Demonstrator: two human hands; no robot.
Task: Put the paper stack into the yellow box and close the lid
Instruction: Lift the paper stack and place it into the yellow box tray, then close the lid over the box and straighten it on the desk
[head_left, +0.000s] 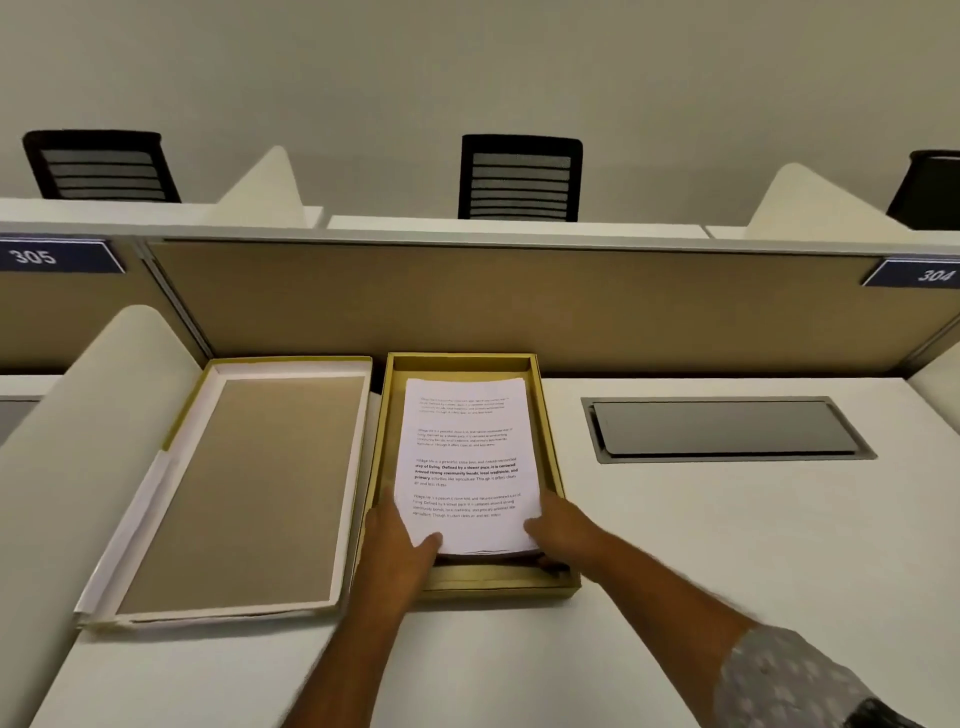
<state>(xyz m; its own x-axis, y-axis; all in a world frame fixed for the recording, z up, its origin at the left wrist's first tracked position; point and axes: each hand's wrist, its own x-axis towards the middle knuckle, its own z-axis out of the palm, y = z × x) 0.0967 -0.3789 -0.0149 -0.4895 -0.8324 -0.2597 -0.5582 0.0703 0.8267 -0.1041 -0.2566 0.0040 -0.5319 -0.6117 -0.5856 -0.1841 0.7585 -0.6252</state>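
On a white desk (675, 545) the yellow box (551, 452) stands open against the tan partition (467, 301), and the paper stack (465, 462) lies inside it, printed side up, its far edge short of the box's far wall and its near edge raised a little above the box floor. Both hands are at that near edge. The left hand (397, 545) reaches in over the box's left wall and grips the stack's near left corner, its thumb pressed flat on the top sheet and the other fingers tucked out of sight beneath. The right hand (563, 525) is at the near right corner with its fingers curled around the edge of the pages; how much of the stack it actually pinches is hard to judge, since the fingertips are hidden under the paper and the hand is somewhat blurred. A patterned grey sleeve (779, 675) covers the right upper arm at the lower edge of the view. The lid (244, 483) lies just left of the box, upturned, its brown inner face showing within a white and yellow rim. To the right of the box, well apart from it, a dark cable hatch (727, 428) is set flush in the desk. Beyond the partition stand black chairs (519, 176), and blue number signs (57, 255) reading 305 and 304 hang near its top corners.
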